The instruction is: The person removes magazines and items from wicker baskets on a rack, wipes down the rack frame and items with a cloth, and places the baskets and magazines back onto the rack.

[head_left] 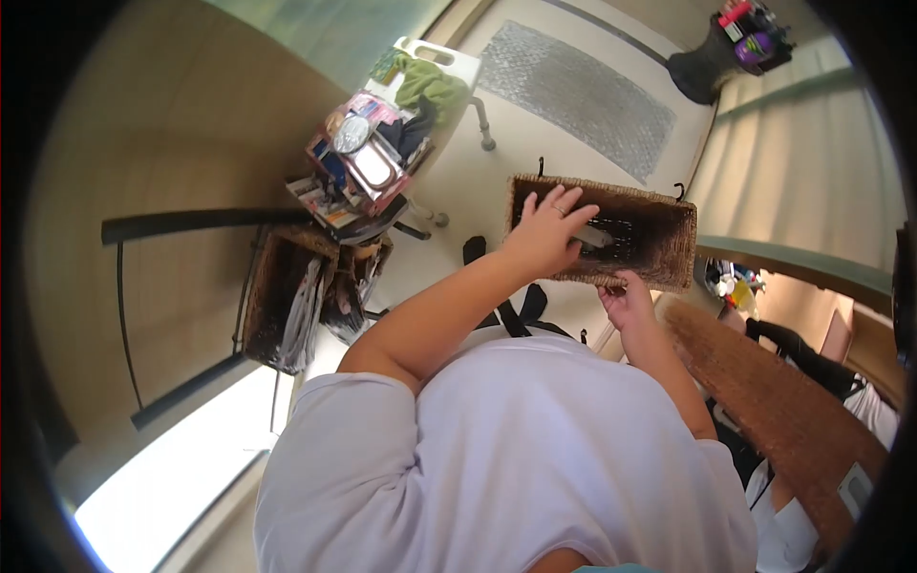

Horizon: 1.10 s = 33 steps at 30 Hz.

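A rectangular woven wicker basket [683, 239] is in front of me, its open top facing me. My left hand [549, 229], with a ring on one finger, reaches over the basket's left side with fingers spread. Beside those fingertips, inside the basket, is a pale flat piece [594, 236]; I cannot tell whether the hand touches it. Dark mesh or grid shows at the basket's bottom. My right hand [628, 301] pinches the near rim with thumb and fingers. Black hooks [679, 191] stick up at the far corners.
On the left, a white stool [458, 65] bears a green cloth [430, 88], beside a packed box of small items [358, 162]. Wicker baskets with papers [287, 296] hang on a black rack [186, 227]. A grey mat [578, 95] lies ahead; a brown wooden board [764, 401] is at right.
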### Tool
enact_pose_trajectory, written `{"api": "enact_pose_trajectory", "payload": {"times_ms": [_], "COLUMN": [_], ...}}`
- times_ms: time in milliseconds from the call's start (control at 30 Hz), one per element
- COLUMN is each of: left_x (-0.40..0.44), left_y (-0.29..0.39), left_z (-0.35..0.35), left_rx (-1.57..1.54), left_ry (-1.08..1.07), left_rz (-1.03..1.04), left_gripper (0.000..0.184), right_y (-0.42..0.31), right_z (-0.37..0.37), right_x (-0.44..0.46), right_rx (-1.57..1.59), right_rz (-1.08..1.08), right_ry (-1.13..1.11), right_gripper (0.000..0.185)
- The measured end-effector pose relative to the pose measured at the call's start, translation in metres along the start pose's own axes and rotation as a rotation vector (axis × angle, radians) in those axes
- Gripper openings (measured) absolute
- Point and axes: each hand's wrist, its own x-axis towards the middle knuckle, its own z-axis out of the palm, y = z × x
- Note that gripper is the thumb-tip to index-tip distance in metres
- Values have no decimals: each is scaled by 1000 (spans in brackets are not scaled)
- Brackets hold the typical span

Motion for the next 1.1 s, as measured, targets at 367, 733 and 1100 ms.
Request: {"api": "enact_pose_trajectory", "payload": {"times_ms": [367, 733, 1100], "left_x": [-130, -212, -191], "left_y": [-78, -117, -115], "left_z": [-137, -147, -145], "left_rx": [-201, -346, -537], "left_ry": [658, 614, 739], "left_rz": [-417, -641, -841], "left_gripper": [40, 37, 40], "right_y": [-3, 41, 42], "right_z": [258, 491, 491], "right_x": [16, 71, 102], "right_rx": [254, 369, 68], "right_rz": [-89, -94, -100], "right_ry": [-342, -197, -328], "right_gripper": [17, 28, 39]}}
